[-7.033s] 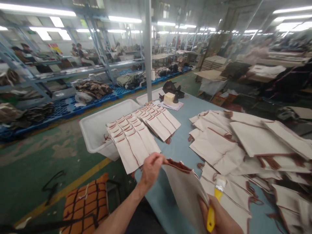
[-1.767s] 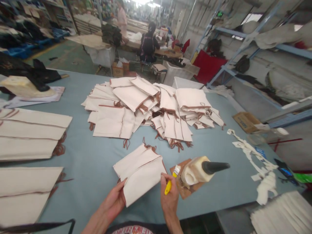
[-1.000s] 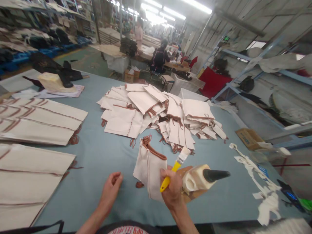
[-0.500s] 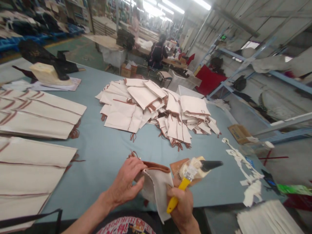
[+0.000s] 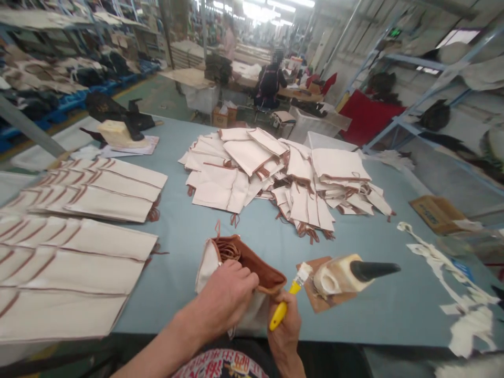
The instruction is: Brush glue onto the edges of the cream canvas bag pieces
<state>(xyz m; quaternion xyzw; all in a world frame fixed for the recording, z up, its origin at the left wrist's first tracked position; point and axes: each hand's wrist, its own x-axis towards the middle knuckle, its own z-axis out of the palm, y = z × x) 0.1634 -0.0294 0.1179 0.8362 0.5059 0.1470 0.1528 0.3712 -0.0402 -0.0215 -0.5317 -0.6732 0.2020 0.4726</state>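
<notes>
A cream fabric bag [image 5: 252,312] with a brown lining stands open-mouthed at the table's front edge. Coiled brown cords [image 5: 226,251] lie inside its left end. My left hand [image 5: 228,291] is closed over the near rim, fingertips bent into the mouth. With my right hand [image 5: 285,320] I grip a yellow-handled brush [image 5: 280,314], its bristles coated in white, and pinch the bag's right corner as well. Just right of the brush, a cut-open pale container [image 5: 338,275] with a black spout-like end rests on a brown board [image 5: 315,294].
A loose heap of cream bag pieces [image 5: 252,152] covers the middle back. Overlapping rows of similar pieces [image 5: 94,252] lie at left. White scraps [image 5: 437,268] trail along the right side, near a cardboard box [image 5: 437,212]. Another person [image 5: 271,81] sits farther off.
The bag's mouth has spread open, showing the lining and cords. My left hand has shifted right onto its near rim. The brush has moved away from the container. The view has swung left.
</notes>
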